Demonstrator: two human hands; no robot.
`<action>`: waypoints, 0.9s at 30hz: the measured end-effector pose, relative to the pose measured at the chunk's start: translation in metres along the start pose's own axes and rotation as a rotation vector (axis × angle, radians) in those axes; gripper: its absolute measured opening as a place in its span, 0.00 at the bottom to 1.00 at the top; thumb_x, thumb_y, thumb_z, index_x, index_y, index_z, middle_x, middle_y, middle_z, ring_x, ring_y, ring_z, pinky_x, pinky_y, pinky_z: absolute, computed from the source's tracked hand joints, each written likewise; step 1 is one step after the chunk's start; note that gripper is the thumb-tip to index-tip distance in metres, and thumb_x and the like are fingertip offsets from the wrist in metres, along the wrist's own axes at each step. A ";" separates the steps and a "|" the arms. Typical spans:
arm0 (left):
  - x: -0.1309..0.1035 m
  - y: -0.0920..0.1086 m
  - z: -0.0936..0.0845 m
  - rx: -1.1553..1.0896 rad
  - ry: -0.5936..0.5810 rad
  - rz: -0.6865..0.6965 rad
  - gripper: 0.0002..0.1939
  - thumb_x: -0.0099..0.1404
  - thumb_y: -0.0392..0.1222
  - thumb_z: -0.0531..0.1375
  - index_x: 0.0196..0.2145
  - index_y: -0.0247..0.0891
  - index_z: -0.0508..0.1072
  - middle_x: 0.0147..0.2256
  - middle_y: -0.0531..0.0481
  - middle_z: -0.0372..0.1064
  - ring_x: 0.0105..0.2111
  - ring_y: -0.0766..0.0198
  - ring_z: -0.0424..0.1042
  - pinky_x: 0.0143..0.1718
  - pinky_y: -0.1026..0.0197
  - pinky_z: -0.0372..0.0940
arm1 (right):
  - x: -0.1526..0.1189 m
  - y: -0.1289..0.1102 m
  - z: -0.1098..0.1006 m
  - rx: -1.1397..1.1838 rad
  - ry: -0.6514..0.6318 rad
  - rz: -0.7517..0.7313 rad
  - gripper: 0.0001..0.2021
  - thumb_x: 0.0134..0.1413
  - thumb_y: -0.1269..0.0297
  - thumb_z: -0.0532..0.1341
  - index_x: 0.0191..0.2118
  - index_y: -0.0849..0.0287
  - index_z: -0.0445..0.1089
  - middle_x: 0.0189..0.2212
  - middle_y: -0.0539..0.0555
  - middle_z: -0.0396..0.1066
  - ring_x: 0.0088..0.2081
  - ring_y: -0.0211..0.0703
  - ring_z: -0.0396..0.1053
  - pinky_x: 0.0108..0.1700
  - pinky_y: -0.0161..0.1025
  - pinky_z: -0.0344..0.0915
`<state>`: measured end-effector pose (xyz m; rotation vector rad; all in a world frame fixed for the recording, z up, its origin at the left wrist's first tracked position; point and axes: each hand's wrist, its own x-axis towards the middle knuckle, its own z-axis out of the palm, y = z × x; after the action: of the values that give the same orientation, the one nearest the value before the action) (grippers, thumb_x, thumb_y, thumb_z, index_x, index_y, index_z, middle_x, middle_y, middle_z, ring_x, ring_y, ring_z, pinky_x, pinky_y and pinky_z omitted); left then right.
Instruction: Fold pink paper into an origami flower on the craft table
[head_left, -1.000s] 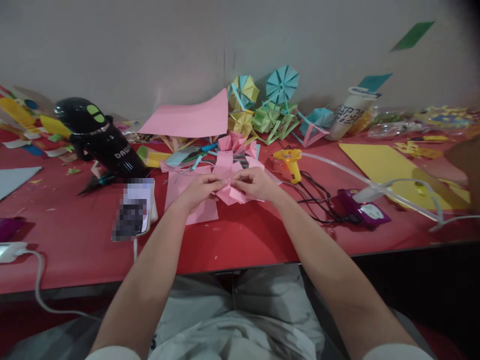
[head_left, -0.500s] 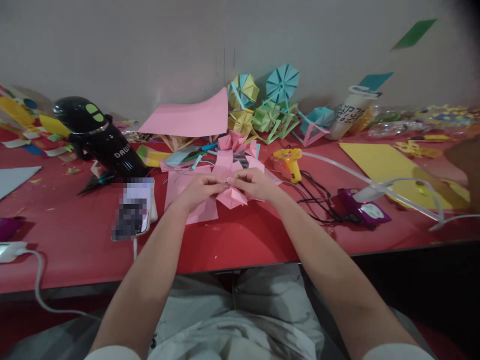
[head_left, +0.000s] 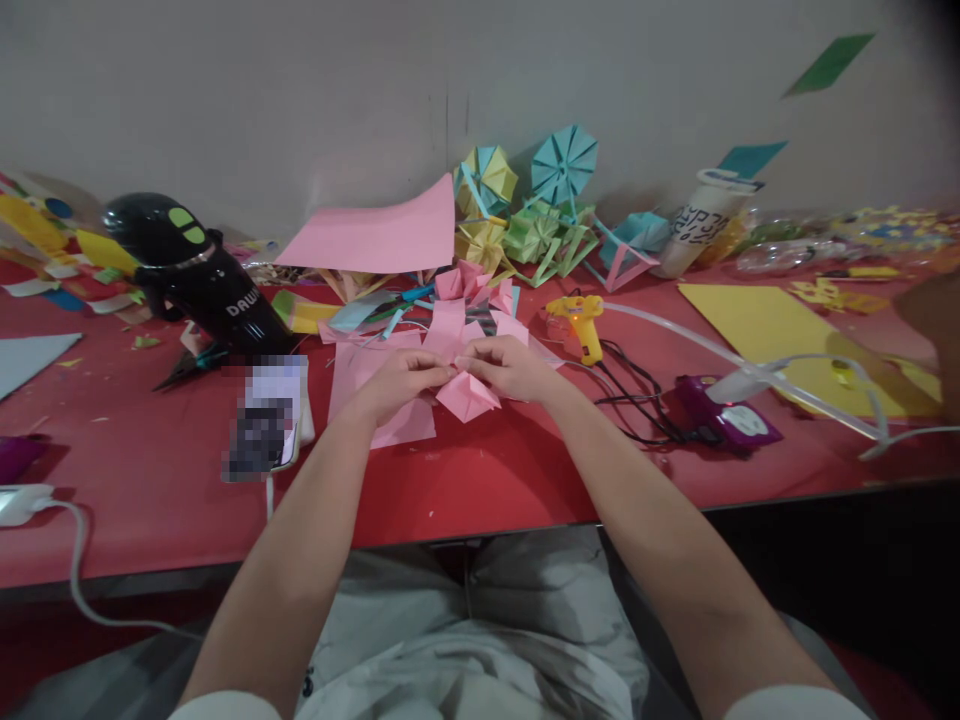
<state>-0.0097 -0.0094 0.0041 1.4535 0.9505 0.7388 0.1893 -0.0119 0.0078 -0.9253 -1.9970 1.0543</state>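
Note:
A small folded piece of pink paper (head_left: 468,397) is pinched between both hands above the red table, its pointed folds facing me. My left hand (head_left: 405,383) is closed on its upper left side, thumb and fingertips together. My right hand (head_left: 506,368) grips the top right of the same piece, with the fingers curled over it. Flat pink sheets (head_left: 356,375) lie beneath and beside the hands. Just behind them are more pink folded pieces (head_left: 469,282). The fingertips hide part of the folds.
A yellow glue gun (head_left: 579,320) with black cords lies right of the hands, near a purple power socket (head_left: 727,415). To the left are a phone (head_left: 266,415) and a black bottle (head_left: 214,285). Folded paper models (head_left: 564,172) stand along the wall. Yellow card (head_left: 757,330) lies at right.
The folded pink paper has turned slightly in my fingers, and its lower point has shifted a little to the right and down. Both hands stay in nearly the same place.

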 end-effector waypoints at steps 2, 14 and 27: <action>-0.001 0.001 0.001 0.052 -0.002 0.014 0.12 0.55 0.47 0.65 0.21 0.35 0.73 0.21 0.54 0.62 0.24 0.70 0.61 0.27 0.65 0.59 | 0.000 0.001 0.001 -0.013 0.002 -0.004 0.20 0.57 0.49 0.58 0.23 0.58 0.60 0.18 0.45 0.54 0.22 0.32 0.50 0.24 0.34 0.49; 0.001 0.005 0.005 -0.078 0.203 0.243 0.16 0.52 0.49 0.70 0.36 0.38 0.79 0.34 0.49 0.74 0.33 0.65 0.72 0.37 0.60 0.72 | 0.008 0.014 -0.003 -0.105 0.395 -0.065 0.22 0.58 0.45 0.55 0.23 0.58 0.60 0.21 0.49 0.59 0.26 0.36 0.55 0.29 0.36 0.54; 0.003 0.002 0.008 0.102 0.340 0.342 0.15 0.52 0.50 0.69 0.35 0.38 0.81 0.33 0.47 0.77 0.33 0.62 0.75 0.38 0.58 0.72 | 0.007 0.008 0.005 -0.089 0.449 -0.040 0.21 0.59 0.45 0.54 0.25 0.57 0.60 0.21 0.48 0.59 0.24 0.36 0.55 0.29 0.37 0.55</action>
<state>-0.0009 -0.0108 0.0054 1.6327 1.0163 1.2342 0.1833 -0.0049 0.0004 -1.0577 -1.6868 0.6665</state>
